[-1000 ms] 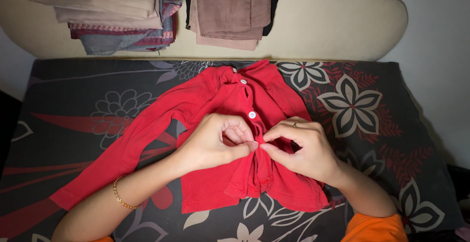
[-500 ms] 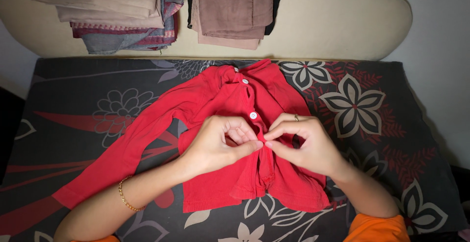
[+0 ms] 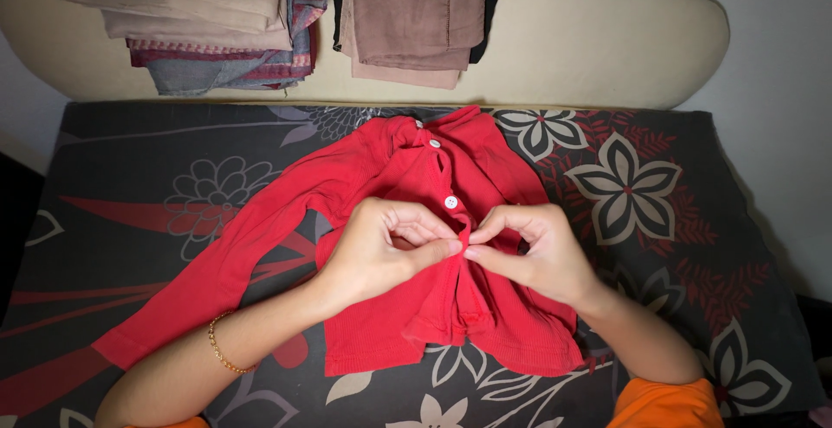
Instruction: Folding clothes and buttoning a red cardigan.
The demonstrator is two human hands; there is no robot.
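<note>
A small red long-sleeved cardigan lies front up on a dark floral cloth, one sleeve stretched toward the lower left. White buttons run down its front opening. My left hand pinches the left edge of the opening just below the second button. My right hand pinches the facing edge, thumb and forefinger meeting the left hand's fingertips. The cloth between them is bunched up and the lower front hangs loose.
A cream padded board lies along the far side. On it stand a pile of folded beige and patterned clothes at the left and a pile of folded brown clothes in the middle. A gold bracelet circles my left wrist.
Both hands have stayed pinched together at the front opening, shifting slightly upward. The lower front edge has bunched a little more. The garment has not moved otherwise.
</note>
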